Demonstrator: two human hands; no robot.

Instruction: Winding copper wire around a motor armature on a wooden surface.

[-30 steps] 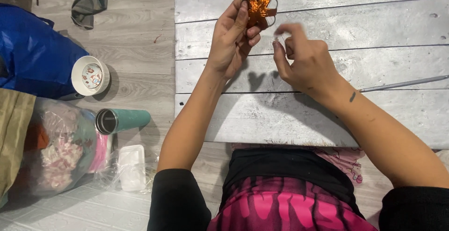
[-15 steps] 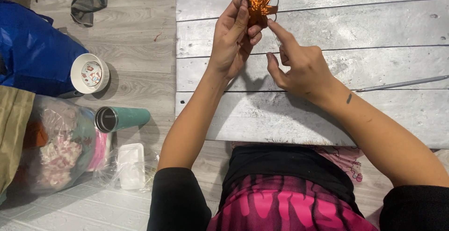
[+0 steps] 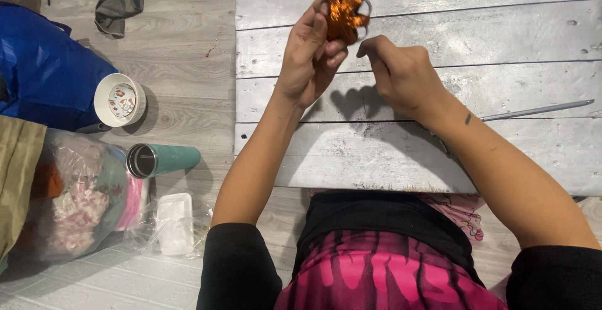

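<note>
Fingers of the left hand (image 3: 308,56) pinch a shiny orange ribbon bow (image 3: 343,10) above the grey wooden board (image 3: 501,27). The right hand (image 3: 401,74) is curled narrow just beside it, holding nothing I can see.

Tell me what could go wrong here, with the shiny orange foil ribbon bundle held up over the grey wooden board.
1. The left hand pinches the shiny orange foil ribbon bundle only by fingertips, in the air above the grey wooden board; a tug from the right hand, which seems to pinch a strand, could pull it loose or undo the loops.
2. The open teal metal bottle lies on its side near the left elbow; a swing could knock it rolling.
</note>
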